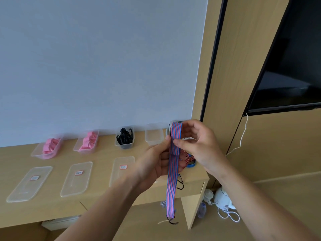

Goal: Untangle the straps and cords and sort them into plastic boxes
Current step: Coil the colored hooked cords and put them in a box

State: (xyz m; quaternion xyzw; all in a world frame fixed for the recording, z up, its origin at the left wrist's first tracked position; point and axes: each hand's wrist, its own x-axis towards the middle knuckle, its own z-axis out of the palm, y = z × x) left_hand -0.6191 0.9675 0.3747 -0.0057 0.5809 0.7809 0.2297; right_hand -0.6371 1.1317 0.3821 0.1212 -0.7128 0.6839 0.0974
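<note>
From the head camera, both hands are raised just right of the box of black cords [124, 139] and share one blue-and-red striped strap [171, 188]. The left hand [156, 160] pinches the strap from its left side, with the thumb tip on the band. The right hand [198, 141] presses its thumb on the same spot from the right, and its fingers curl around the folded top of the strap. Above the two thumbs the strap doubles over into a short loop that reaches higher than the landmark box. A short end lies flat against the band just under the pinch. The long part hangs straight down past the left palm, below the front edge of the desk [100, 153], and ends in a dark hook [172, 222]. An empty box [154, 134] stands between the landmark box and the hands. Two boxes of pink straps [86, 141] sit to the left of the landmark box, and three lids [122, 171] lie in front of that row. A small pile of tangled straps [188, 160] lies on the desk right of the landmark box, partly hidden behind the right hand.
</note>
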